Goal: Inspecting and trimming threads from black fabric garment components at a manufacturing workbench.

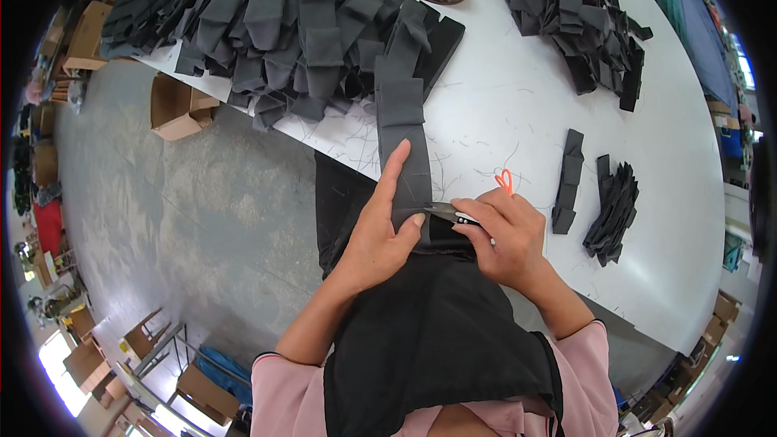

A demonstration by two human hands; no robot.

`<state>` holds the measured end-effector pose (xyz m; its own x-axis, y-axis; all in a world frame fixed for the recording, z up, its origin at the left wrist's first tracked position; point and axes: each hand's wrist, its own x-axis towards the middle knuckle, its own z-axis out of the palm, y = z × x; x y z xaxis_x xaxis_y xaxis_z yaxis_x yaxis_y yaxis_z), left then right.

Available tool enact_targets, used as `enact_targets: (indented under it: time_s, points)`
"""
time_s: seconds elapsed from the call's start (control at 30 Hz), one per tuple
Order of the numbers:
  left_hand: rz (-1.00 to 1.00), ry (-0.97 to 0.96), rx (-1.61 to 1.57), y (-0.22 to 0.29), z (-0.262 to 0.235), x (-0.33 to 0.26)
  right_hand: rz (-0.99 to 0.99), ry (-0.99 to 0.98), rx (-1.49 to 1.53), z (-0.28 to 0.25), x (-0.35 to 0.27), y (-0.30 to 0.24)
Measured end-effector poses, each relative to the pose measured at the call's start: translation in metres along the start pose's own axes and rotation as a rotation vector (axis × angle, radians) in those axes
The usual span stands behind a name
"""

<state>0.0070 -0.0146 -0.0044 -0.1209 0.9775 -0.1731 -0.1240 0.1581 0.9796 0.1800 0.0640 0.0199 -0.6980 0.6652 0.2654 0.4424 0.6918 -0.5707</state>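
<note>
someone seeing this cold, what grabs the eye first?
The two hands at centre: the left hand presses a dark grey fabric strip flat at the white table's near edge, while the right hand holds small snips with an orange loop against it. Next, the large heap of linked grey fabric pieces across the table's far left, with smaller black stacks to the right.

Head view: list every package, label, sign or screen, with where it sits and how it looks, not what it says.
Open cardboard box: on the floor under the table's left edge, brown, flaps up.
Cardboard box: upper left by the dark fabric stack, tan, rectangular.
Flat brown boxes: bottom left on the floor beside metal chair frames.
More brown boxes: far right rim, small and blurred.
No labels, signs or screens can be made out.
</note>
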Motion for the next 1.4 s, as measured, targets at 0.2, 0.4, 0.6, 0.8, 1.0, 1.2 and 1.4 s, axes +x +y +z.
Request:
enact_targets:
  time_s: [0.2,0.4,0.6,0.8,1.0,1.2,1.4]
  points:
    - [0.049,-0.016,0.104,0.005,-0.002,0.001,-0.102,0.010,-0.003,-0.006,0.005,0.004]
    - [0.053,-0.051,0.106,0.007,-0.005,0.000,-0.111,-0.055,0.025,-0.012,0.012,0.007]
    - [0.082,-0.052,0.069,0.008,-0.005,0.000,0.595,-0.439,1.169,-0.017,0.005,0.026]
    - [-0.038,-0.056,-0.091,0.005,-0.001,0.001,0.688,-0.058,0.992,0.024,0.012,0.011]
    - [-0.148,-0.158,0.012,-0.004,0.005,-0.017,0.856,0.144,1.302,0.045,0.043,0.018]
    - [-0.173,-0.307,-0.636,-0.015,-0.016,-0.022,0.766,0.103,1.300,0.054,0.029,0.002]
    - [-0.317,0.083,-0.491,-0.024,-0.008,-0.001,0.302,0.227,0.653,0.064,0.008,-0.004]
